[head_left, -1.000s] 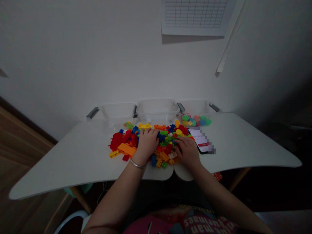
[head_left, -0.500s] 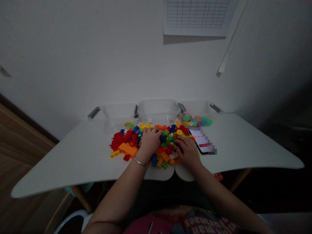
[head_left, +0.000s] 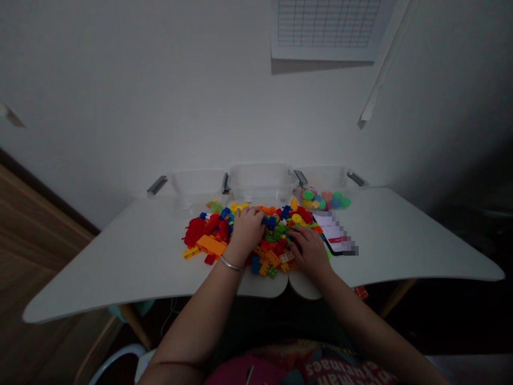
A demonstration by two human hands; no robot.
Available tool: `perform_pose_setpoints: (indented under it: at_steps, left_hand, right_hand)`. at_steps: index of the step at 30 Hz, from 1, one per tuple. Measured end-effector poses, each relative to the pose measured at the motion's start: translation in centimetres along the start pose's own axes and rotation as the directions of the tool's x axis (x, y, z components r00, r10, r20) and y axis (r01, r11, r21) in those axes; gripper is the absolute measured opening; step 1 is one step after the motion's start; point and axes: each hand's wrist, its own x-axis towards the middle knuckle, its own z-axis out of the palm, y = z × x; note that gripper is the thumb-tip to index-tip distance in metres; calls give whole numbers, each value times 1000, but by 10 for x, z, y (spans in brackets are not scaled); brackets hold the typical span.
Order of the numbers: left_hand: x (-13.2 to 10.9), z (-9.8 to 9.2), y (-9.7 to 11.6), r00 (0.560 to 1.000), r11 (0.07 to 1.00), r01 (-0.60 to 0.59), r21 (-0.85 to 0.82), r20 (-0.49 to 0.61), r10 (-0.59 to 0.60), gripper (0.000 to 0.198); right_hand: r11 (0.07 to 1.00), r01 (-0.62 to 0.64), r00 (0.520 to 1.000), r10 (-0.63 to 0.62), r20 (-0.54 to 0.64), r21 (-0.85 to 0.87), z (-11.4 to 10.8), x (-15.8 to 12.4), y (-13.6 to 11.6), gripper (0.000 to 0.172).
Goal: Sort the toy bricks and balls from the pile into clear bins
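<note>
A heap of colourful plastic building bricks (head_left: pixel 276 233) lies on the white table in front of me. My left hand (head_left: pixel 247 229), with a silver bangle at the wrist, rests on the middle of the heap. Its fingers curl in beside a dark blue brick (head_left: pixel 269 221); what they grip is hidden. At the heap's right side is my right hand (head_left: pixel 311 248), its fingers bent but apart, the tips touching bricks near some green pieces (head_left: pixel 276 233). An orange block (head_left: pixel 211 245) and red pieces (head_left: pixel 194 232) lie left of my left hand.
Three clear plastic boxes stand along the wall: a left box (head_left: pixel 196 182), a middle box (head_left: pixel 262 176) and a right box (head_left: pixel 326 176) with colourful round pieces (head_left: pixel 326 200). A phone (head_left: pixel 332 230) lies right of the heap. The white table (head_left: pixel 112 262) has a notched front edge.
The light green piece by my left fingertips no longer shows there, and the dark blue brick is more visible. My right hand has hardly moved. The whole view has shifted slightly.
</note>
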Motion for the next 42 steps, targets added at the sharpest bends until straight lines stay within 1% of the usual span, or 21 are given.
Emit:
perform_pose_setpoints:
  at_steps: [6,9,11,12,14,16,18,22,26,28,30,31,32,33,34,36,37,38,39,40,42]
  left_hand:
    - [2,-4,-4,998,994,60,-92,-13,-61,20]
    - [5,-2,-7,988,942,123,-313,-51,-146,22]
    - [8,-1,-10,970,819,171,-547,-53,-238,23]
    - [9,0,-12,956,720,194,-666,-35,-290,23]
    - [11,1,-16,926,469,228,-853,41,-376,23]
    - [11,0,-20,901,235,242,-941,128,-415,25]
    - [11,-1,-24,885,78,246,-966,191,-424,28]
    - [11,-8,-29,867,-116,176,-978,210,-451,30]
    - [9,-22,-33,883,-301,149,-942,263,-387,33]
    - [10,-29,-37,892,-344,142,-928,271,-363,33]
    - [13,-35,-44,889,-312,121,-942,242,-388,33]
    - [15,-37,-50,879,-255,108,-961,212,-427,32]
    - [18,-38,-56,860,-165,94,-982,164,-483,32]
    - [21,-40,-63,834,-39,89,-995,96,-544,32]
    - [24,-41,-72,801,122,95,-988,3,-599,31]
    - [30,-45,-89,727,461,146,-875,-221,-651,29]
    - [32,-47,-97,716,589,191,-785,-299,-631,30]
    - [33,-49,-105,717,690,254,-678,-347,-605,31]
    - [34,-51,-111,713,759,339,-557,-374,-593,31]
    - [34,-53,-117,715,793,415,-446,-380,-588,31]
    - [34,-53,-124,728,809,520,-275,-353,-588,31]
  right_hand:
    - [1000,6,999,-6,-31,4,0,0,-2,29]
    - [1000,12,999,-12,-39,8,-1,0,-2,29]
    - [1000,15,999,-14,-40,11,-1,0,-2,28]
    - [1000,16,999,-15,-37,12,-1,0,-2,28]
    - [1000,12,999,-12,-32,9,0,0,-1,27]
    - [1000,4,1000,-4,-26,8,0,0,-1,27]
    - [1000,-3,1000,3,-22,11,1,0,-1,27]
    - [1000,-3,1000,3,-24,18,1,0,-2,28]
    - [1000,-3,1000,3,-14,18,1,-1,-1,28]
    - [1000,0,1000,0,-8,21,2,-1,0,28]
    - [1000,3,1000,-3,-9,23,2,-1,1,28]
    - [1000,6,1000,-6,-12,24,3,-1,1,28]
    - [1000,11,1000,-11,-16,24,3,-1,2,28]
    - [1000,17,1000,-17,-21,24,3,-1,2,28]
    - [999,23,999,-23,-26,23,4,-2,2,28]
    - [999,28,999,-27,-36,20,4,-2,2,28]
    - [1000,27,999,-26,-40,16,4,-2,2,28]
    - [1000,25,999,-25,-41,11,4,-2,2,28]
    - [1000,24,999,-24,-40,7,3,-2,2,28]
    - [1000,24,999,-24,-40,4,3,-2,2,28]
    - [1000,25,999,-25,-39,0,3,-2,2,27]
